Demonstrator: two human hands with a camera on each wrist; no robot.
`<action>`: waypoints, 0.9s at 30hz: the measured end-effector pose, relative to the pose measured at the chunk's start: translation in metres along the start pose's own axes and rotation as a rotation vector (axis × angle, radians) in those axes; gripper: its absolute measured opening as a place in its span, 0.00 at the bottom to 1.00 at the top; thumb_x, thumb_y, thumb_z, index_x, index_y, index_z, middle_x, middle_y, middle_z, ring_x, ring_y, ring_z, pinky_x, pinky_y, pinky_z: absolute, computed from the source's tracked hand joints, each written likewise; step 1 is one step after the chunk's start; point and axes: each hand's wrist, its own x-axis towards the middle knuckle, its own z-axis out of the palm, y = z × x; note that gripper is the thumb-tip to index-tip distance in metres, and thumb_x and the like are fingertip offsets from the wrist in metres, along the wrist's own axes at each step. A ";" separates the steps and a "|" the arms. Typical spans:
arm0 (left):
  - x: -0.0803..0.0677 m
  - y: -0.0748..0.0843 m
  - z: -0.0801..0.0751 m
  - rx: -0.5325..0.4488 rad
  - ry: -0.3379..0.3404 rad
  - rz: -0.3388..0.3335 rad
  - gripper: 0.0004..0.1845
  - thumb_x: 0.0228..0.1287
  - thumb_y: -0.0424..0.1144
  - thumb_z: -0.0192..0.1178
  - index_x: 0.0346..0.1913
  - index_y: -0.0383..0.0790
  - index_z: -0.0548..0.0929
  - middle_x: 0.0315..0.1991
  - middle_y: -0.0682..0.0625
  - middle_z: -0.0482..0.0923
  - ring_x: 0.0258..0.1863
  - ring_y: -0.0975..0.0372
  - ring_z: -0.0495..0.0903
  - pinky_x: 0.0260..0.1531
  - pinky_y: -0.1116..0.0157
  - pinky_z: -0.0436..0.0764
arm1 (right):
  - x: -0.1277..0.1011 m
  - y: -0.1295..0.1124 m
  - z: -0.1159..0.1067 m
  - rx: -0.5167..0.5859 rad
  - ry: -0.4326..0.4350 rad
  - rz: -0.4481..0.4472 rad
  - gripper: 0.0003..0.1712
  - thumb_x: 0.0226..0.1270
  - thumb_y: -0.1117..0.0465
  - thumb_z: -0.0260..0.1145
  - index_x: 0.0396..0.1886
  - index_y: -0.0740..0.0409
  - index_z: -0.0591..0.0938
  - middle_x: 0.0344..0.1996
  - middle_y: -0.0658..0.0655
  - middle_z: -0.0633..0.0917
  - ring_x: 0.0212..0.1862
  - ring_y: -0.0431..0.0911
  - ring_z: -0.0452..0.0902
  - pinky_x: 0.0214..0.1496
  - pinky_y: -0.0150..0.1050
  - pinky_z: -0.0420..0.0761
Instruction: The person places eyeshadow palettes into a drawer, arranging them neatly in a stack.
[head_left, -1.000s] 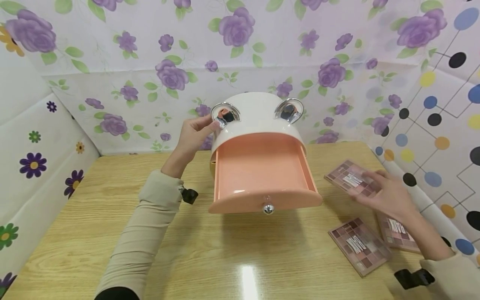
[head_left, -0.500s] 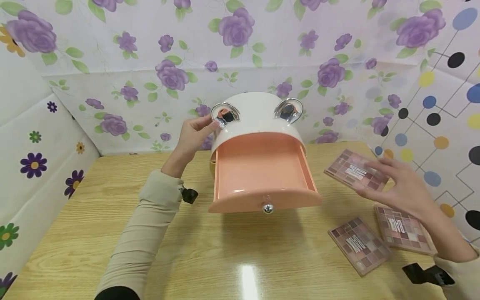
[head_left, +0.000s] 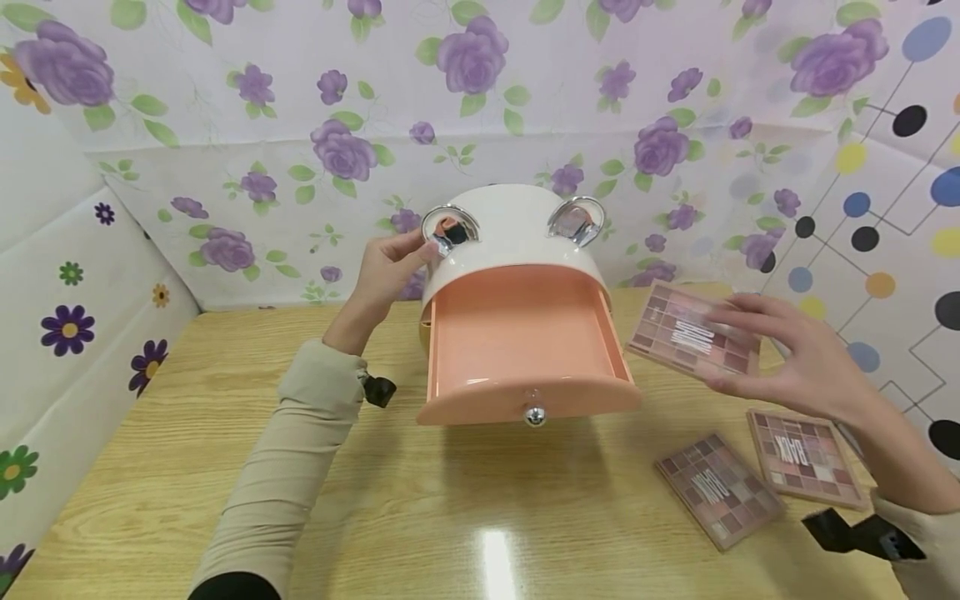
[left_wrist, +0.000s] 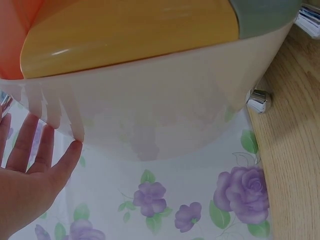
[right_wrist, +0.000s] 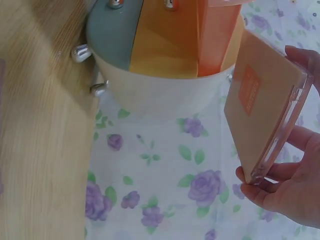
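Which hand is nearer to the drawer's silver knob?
Right. The right hand, holding a palette, is right of the knob; the left hand rests farther back on the organizer's top-left side.

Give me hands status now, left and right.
Left hand: open, fingers resting against the white organizer by its silver ear.
Right hand: holding an eyeshadow palette beside the open pink drawer.

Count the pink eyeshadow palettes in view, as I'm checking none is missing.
3: one pink eyeshadow palette held in the right hand, two palettes flat on the wooden table. None visibly hidden.
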 end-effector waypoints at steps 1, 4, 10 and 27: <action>0.000 0.000 0.000 -0.003 0.000 0.000 0.18 0.62 0.31 0.56 0.53 0.26 0.74 0.52 0.36 0.73 0.55 0.55 0.72 0.55 0.62 0.70 | 0.002 -0.002 -0.001 0.005 -0.002 -0.017 0.38 0.34 0.58 0.78 0.54 0.49 0.78 0.61 0.61 0.68 0.60 0.64 0.59 0.48 0.69 0.59; 0.000 0.000 -0.001 -0.003 -0.001 -0.002 0.18 0.62 0.31 0.56 0.53 0.26 0.73 0.52 0.36 0.73 0.56 0.55 0.71 0.56 0.62 0.70 | 0.008 -0.007 -0.002 -0.001 -0.017 -0.080 0.39 0.33 0.58 0.78 0.54 0.49 0.79 0.60 0.60 0.69 0.59 0.62 0.61 0.48 0.66 0.61; -0.001 0.003 0.000 -0.003 -0.006 0.002 0.17 0.62 0.31 0.56 0.53 0.26 0.74 0.51 0.36 0.73 0.56 0.55 0.71 0.56 0.62 0.69 | 0.022 -0.015 0.000 -0.019 -0.041 -0.197 0.40 0.30 0.58 0.80 0.53 0.48 0.80 0.59 0.60 0.70 0.58 0.58 0.63 0.50 0.62 0.63; 0.000 -0.003 -0.001 -0.017 -0.016 0.028 0.17 0.62 0.31 0.56 0.53 0.26 0.74 0.52 0.36 0.74 0.55 0.54 0.72 0.56 0.61 0.69 | 0.057 -0.043 0.016 0.021 -0.140 -0.353 0.36 0.32 0.57 0.79 0.50 0.53 0.82 0.57 0.63 0.72 0.59 0.61 0.63 0.50 0.64 0.67</action>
